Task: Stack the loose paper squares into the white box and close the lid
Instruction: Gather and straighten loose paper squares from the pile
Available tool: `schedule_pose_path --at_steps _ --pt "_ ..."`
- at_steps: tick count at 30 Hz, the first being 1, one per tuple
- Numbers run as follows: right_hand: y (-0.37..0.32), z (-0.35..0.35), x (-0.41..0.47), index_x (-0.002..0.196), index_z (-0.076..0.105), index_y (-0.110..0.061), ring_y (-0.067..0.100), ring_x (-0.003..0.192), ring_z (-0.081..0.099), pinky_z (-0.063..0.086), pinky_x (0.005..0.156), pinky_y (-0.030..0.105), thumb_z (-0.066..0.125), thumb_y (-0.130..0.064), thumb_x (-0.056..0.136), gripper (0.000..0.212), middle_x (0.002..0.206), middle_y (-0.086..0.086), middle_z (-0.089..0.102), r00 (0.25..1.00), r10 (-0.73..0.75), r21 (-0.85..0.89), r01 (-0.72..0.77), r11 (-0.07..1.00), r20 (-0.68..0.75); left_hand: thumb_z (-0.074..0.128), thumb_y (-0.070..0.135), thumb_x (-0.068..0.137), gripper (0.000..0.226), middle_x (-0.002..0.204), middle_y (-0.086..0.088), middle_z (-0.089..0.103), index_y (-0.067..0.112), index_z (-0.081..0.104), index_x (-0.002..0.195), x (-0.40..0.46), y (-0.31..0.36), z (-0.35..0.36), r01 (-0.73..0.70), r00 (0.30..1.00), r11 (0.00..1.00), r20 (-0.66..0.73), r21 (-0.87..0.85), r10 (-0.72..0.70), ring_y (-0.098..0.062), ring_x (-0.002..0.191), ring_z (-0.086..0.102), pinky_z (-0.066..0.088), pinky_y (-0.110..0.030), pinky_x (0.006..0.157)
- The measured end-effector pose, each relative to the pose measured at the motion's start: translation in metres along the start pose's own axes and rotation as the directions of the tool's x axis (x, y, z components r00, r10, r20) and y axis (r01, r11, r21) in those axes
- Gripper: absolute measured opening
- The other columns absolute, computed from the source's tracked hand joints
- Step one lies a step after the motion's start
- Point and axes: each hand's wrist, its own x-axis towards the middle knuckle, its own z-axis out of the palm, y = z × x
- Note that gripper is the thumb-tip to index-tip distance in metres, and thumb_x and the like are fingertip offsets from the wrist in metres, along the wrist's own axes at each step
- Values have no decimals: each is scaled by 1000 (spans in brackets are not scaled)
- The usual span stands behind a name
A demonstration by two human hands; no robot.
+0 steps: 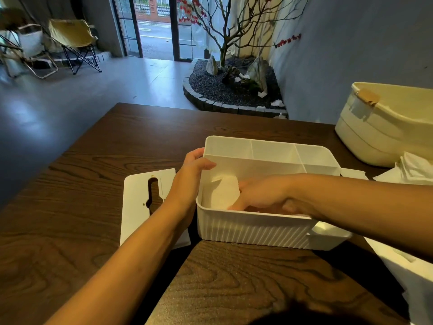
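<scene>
The white ribbed box (253, 228) stands on the dark wooden table, open, with small compartments along its far side. My left hand (191, 174) grips the box's left wall, thumb over the rim. My right hand (260, 195) reaches down into the large front compartment, fingers on white paper squares (222, 193) lying inside; its fingertips are hidden below the rim. The white lid (138, 202), with a keyhole-shaped slot, lies flat on the table left of the box, partly under my left forearm. More loose paper squares (414, 170) lie at the right edge.
A cream tub (384, 127) with a tan handle tab stands at the back right. White material (412, 273) lies at the near right under my right arm. Beyond the table are a grey floor, a rock garden with a bare tree and folding chairs.
</scene>
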Motion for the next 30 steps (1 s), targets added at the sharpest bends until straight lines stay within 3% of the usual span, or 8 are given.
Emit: schedule_pose_path --at_steps 5,8,12,14,18,22,26,30 --pt "-3 4 2 135 53 -22 21 115 56 45 108 42 70 -47 89 55 125 2 61 988 -117 -346 76 935 -100 51 18 96 43 125 -2 62 26 51 137 0 -1 0 9 1000 1000 -12 -20 -9 -23 112 59 51 -35 84" --pt "-5 6 -1 126 62 -13 22 110 59 47 104 40 55 -57 94 55 116 8 66 960 -213 -582 70 810 -181 50 16 96 42 121 0 61 25 50 137 -1 -1 0 -4 1000 999 -17 -45 3 -20 108 59 51 -32 78" --pt "-11 2 -13 91 71 -11 20 83 66 55 79 33 51 -60 93 53 79 3 66 926 -283 -705 27 709 -249 49 13 96 40 108 9 58 27 48 134 -1 -1 0 -48 998 998 -32 -49 46 -10 93 57 48 -22 64" --pt "-16 2 -19 77 68 -12 14 69 58 47 65 26 56 -55 94 48 68 1 61 899 -368 -774 53 631 -238 49 12 96 39 106 11 57 29 46 132 -2 -1 0 -56 998 998 -32 -39 55 -8 90 56 49 -17 56" --pt "-24 3 -26 103 69 -17 15 82 57 42 66 21 64 -45 92 30 89 0 66 880 -450 -819 141 556 -154 49 11 97 39 106 12 56 29 45 132 -2 -1 0 -63 998 998 -29 -9 62 -9 90 56 48 -10 50" --pt "-24 3 -15 133 53 -26 4 75 46 37 66 16 64 -41 93 43 83 -17 46 887 -459 -823 218 524 -57 48 13 98 41 108 10 56 28 45 136 -1 -2 0 -67 997 998 -35 -14 67 -10 94 55 49 -18 61" --pt "-20 6 -5 141 43 -26 3 70 41 37 70 20 59 -33 98 47 80 -17 39 887 -458 -847 199 493 -59 49 11 98 40 105 14 56 28 47 134 0 -4 1 -109 992 994 -58 -1 109 -8 92 54 46 -17 61" --pt "-26 5 1 144 42 -28 7 78 47 42 80 26 60 -29 98 50 101 -5 52 889 -456 -853 203 480 -45 49 8 97 41 104 14 55 29 47 132 4 -4 -2 -112 990 994 -89 -9 110 -9 93 54 49 -13 56"
